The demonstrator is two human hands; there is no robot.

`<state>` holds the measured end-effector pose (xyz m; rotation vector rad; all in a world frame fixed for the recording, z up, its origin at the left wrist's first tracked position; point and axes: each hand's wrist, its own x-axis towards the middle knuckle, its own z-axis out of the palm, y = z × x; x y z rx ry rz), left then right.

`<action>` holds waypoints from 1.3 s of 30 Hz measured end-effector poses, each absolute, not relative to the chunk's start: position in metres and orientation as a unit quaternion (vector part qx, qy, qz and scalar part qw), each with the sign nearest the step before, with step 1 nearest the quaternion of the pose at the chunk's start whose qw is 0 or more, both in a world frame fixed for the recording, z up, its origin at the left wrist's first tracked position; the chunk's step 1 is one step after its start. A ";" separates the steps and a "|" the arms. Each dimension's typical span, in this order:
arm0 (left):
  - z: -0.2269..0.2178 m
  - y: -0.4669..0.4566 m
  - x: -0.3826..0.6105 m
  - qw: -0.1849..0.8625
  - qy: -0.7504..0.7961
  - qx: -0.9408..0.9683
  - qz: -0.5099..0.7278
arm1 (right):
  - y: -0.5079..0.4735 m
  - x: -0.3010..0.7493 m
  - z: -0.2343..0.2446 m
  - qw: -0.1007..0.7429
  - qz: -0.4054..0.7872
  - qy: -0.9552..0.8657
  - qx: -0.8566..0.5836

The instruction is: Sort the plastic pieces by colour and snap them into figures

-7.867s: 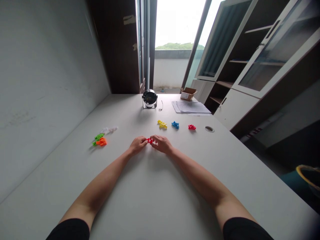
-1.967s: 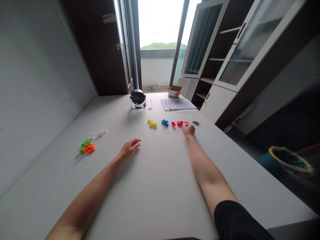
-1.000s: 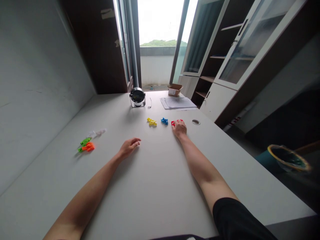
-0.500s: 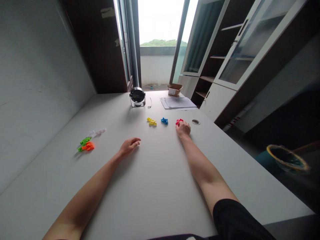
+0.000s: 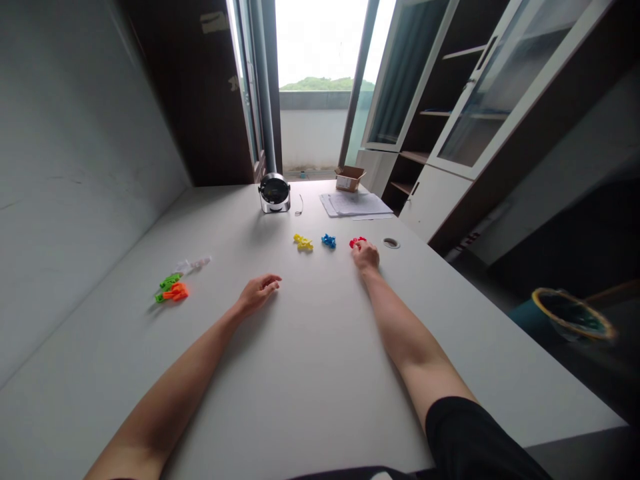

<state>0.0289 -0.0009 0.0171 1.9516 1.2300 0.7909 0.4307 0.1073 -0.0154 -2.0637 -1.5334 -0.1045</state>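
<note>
Work looks partway along, judging by how the pieces lie. My right hand (image 5: pixel 366 255) is at the red pieces (image 5: pixel 357 241), fingers curled over their near side; I cannot tell whether I grip any or only touch them, since my hand hides part of that group. The reds sit on the white table (image 5: pixel 310 373), between the blue pieces (image 5: pixel 329 241) and a pale ring (image 5: pixel 391 243).

Done, as far as shows: 3 colours stand apart in a row, with the yellow pieces (image 5: pixel 303 242) at its left end. Whether the red group is complete, I cannot see. Outside the row, well off to the left, the green pieces (image 5: pixel 168 287) and orange pieces (image 5: pixel 176 291) lie bunched together near a see-through bundle (image 5: pixel 193 265); these 2 colours are not separated. My left hand (image 5: pixel 257 293) rests half open on the table, fingers loosely bent, holding nothing.
</note>
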 end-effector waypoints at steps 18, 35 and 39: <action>0.013 0.000 0.027 0.349 0.470 0.748 0.313 | 0.098 0.428 -0.002 0.326 -0.045 -0.471 -0.818; 0.017 0.000 0.030 0.334 0.475 0.754 0.308 | 0.092 0.423 0.004 0.268 0.003 -0.505 -0.820; 0.018 0.000 0.030 0.336 0.480 0.751 0.305 | 0.092 0.424 0.003 0.266 0.009 -0.514 -0.815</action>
